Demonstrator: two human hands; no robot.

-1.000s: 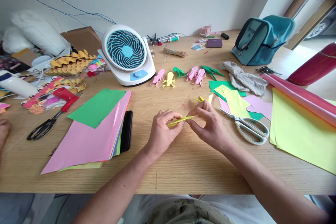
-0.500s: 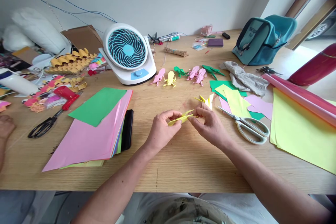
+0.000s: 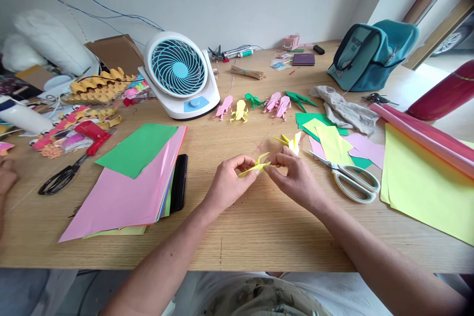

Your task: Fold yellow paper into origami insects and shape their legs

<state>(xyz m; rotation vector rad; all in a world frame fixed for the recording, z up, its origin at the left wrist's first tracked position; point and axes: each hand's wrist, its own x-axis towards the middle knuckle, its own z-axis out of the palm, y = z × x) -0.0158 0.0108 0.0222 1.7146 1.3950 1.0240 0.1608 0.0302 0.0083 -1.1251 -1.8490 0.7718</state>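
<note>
Between my two hands, above the middle of the table, is a folded yellow origami paper (image 3: pixel 252 171) with narrow pointed strips. My left hand (image 3: pixel 231 181) pinches its left part between thumb and fingers. The thumb and fingers of my right hand (image 3: pixel 294 173) close on its right tip. Just behind my right hand lies another yellow origami piece (image 3: pixel 295 142) with spread points. Farther back stand several folded paper figures: a yellow frog (image 3: pixel 240 111), pink ones (image 3: pixel 283 107) and green ones (image 3: pixel 299 99).
Left lies a stack of coloured paper (image 3: pixel 129 197) beside a black phone (image 3: pixel 179 182). Right are grey-handled scissors (image 3: pixel 355 182), paper scraps (image 3: pixel 329 143) and yellow sheets (image 3: pixel 425 182). A fan (image 3: pixel 181 76) and a teal bag (image 3: pixel 370 59) stand behind. Another person's hand (image 3: pixel 6 177) rests at far left.
A thin strip of the yellow origami paper now sticks up at a steeper angle near my left fingers. My right fingertips have shifted slightly at its tip; both hands stay in place.
</note>
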